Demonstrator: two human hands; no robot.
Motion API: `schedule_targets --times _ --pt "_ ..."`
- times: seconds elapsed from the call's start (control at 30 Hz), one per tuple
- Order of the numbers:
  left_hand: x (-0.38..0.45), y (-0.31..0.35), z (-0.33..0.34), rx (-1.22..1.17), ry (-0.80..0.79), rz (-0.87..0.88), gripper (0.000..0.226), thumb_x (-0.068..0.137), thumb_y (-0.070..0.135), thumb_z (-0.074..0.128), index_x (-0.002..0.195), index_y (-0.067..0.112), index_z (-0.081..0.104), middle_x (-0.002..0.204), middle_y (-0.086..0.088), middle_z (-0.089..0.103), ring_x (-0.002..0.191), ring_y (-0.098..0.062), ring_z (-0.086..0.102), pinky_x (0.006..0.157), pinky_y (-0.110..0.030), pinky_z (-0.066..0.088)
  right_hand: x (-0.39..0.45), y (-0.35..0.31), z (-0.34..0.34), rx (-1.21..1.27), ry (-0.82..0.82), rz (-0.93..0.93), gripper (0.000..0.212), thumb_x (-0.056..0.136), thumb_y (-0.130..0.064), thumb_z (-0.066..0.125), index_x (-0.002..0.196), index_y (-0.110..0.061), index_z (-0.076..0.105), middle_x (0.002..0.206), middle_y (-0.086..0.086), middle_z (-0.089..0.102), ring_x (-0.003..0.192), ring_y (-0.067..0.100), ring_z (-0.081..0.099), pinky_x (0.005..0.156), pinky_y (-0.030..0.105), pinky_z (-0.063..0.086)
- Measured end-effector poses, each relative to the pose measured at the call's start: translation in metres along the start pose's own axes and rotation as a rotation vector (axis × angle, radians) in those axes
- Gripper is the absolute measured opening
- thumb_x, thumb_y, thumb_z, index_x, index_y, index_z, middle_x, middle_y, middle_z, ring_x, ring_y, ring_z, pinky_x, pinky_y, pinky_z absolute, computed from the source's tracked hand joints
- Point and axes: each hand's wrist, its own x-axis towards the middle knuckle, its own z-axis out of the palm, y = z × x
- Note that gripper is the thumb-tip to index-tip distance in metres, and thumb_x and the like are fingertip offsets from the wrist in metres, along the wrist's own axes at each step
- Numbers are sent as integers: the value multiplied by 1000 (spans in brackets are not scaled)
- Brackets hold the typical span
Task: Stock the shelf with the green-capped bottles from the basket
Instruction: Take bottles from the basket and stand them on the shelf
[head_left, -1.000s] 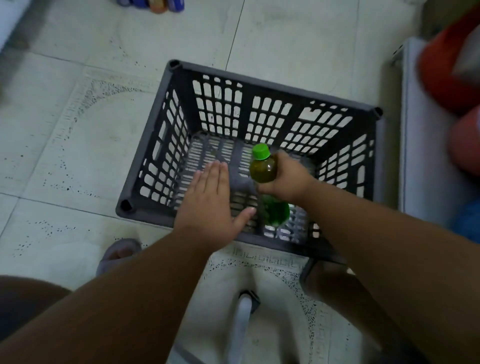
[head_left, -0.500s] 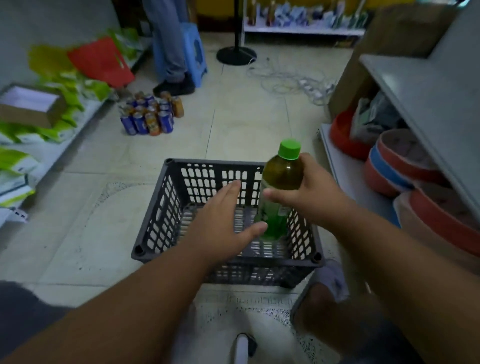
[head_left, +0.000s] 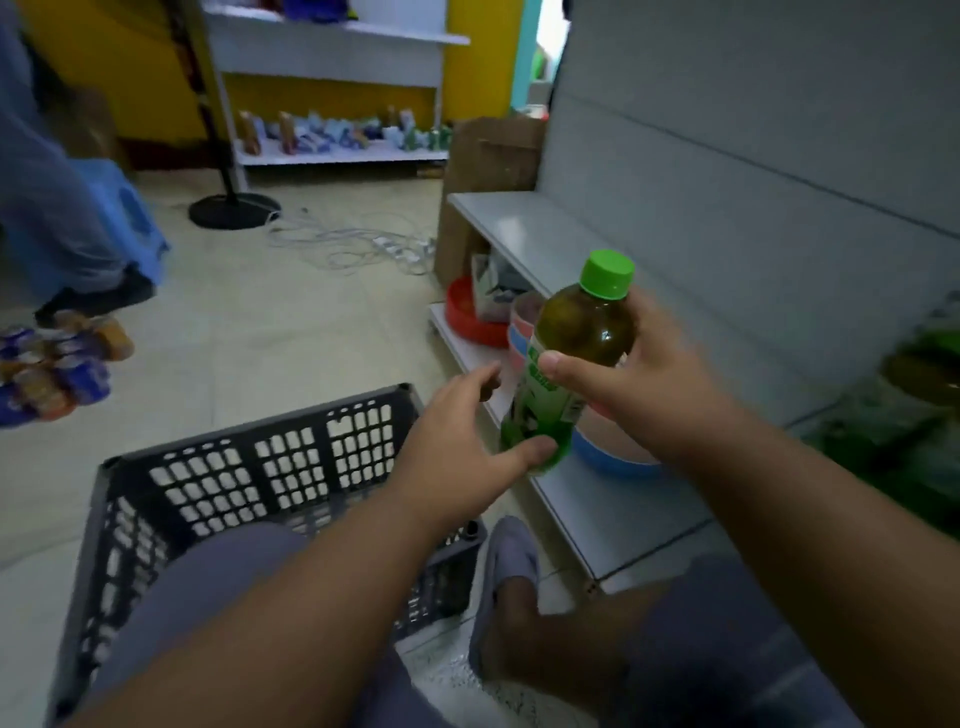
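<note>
Half a second ago the green-capped bottle (head_left: 574, 358) was held just above the basket (head_left: 249, 483); since then it has been carried rightward and up, clear of the basket and over the front edge of the lower shelf (head_left: 618, 509). Now the right hand (head_left: 644, 379) grips the bottle around its shoulder and label, thumb across the front, with the bottle nearly upright and leaning a little to the right at the cap. Meanwhile the left hand (head_left: 457, 457) has followed it out of the basket; its fingers are loosely spread and its thumb touches the bottle's green base, with nothing clamped in it. Both hands are close together at the bottle. Behind the bottle, on the lower shelf, sit stacked bowls (head_left: 613, 457) in blue and pink and a red basin (head_left: 467, 317), while an upper shelf (head_left: 524, 228) runs above them. Farther right, along the lower shelf, blurred green shapes (head_left: 914, 410) are too smeared to identify. Left of the basket, a cluster of cans (head_left: 52, 374) stands on the tiled floor (head_left: 291, 332), near a blue stool (head_left: 130, 218) and another person's leg (head_left: 57, 208).
</note>
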Motion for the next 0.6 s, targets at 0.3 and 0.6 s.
schedule_targets --times 0.3,0.6 --pt "0 72 91 -79 -319 232 89 74 47 81 150 28 38 138 14 51 125 -3 47 105 -31 43 -100 3 -98 -88 428 179 81 51 -61 82 120 -29 56 110 -7 69 102 10 68 89 39 58" --pt "-12 126 194 -120 -617 384 88 73 46 84 146 27 40 133 17 49 125 -3 45 99 -24 39 -181 27 -160 -181 728 343 69 67 -41 88 125 -26 55 110 -11 70 102 4 67 92 34 57"
